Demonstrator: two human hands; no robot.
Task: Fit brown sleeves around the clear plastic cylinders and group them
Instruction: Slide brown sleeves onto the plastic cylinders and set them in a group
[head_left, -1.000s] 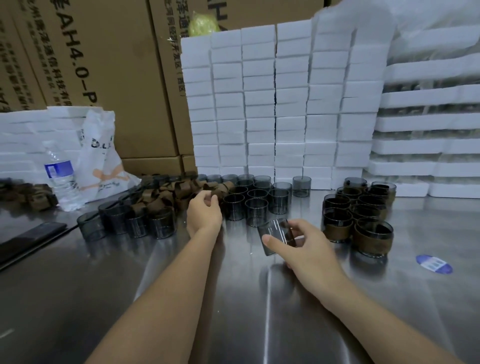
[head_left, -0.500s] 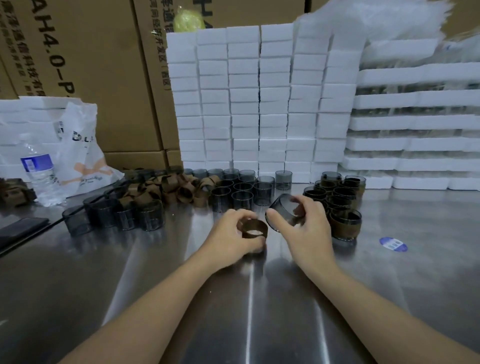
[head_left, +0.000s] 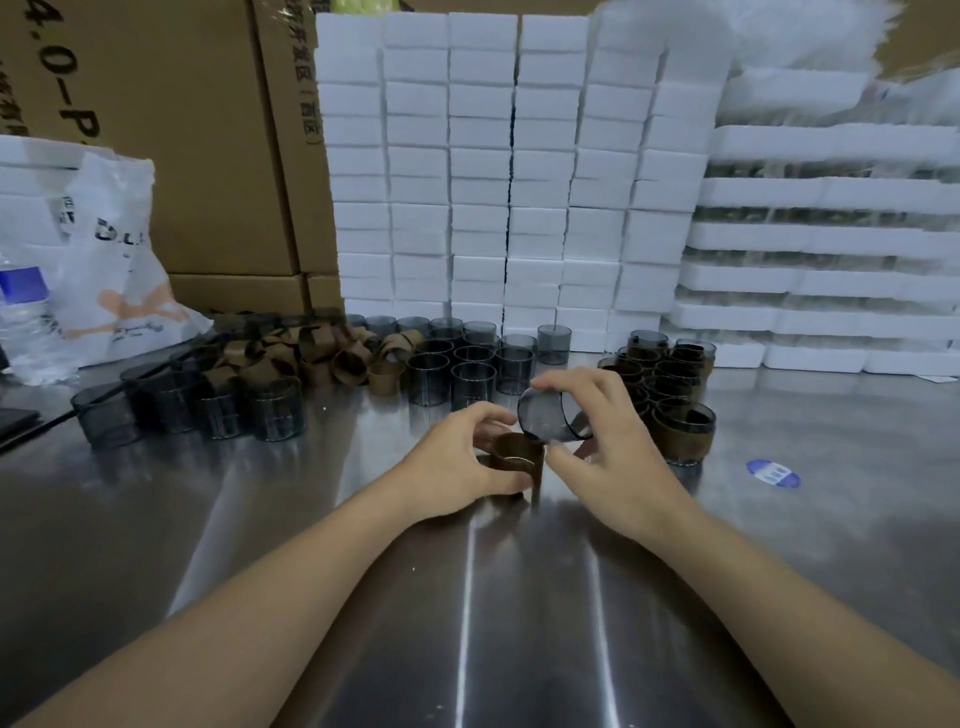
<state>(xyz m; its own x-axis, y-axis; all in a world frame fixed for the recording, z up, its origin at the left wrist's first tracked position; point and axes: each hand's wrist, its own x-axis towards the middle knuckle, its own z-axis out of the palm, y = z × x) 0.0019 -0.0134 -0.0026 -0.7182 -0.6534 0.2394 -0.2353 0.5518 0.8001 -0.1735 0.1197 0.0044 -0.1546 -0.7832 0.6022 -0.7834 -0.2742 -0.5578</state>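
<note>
Tilted further than half a second ago, the clear cylinder (head_left: 551, 415) is pinched in the right grip (head_left: 610, 460) and brought to the rim of the brown sleeve (head_left: 517, 461), which is held upright on the desk (head_left: 322, 519) by the left grip (head_left: 454, 460). Insertion seems next. The sleeved cylinders (head_left: 681, 431) are crowded just to the right, and open desk is left toward the person.

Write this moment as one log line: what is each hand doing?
left hand: holds brown sleeve on table | right hand: holds clear cylinder tilted above sleeve | fit: not yet done | sleeved group: beside right hand
</note>
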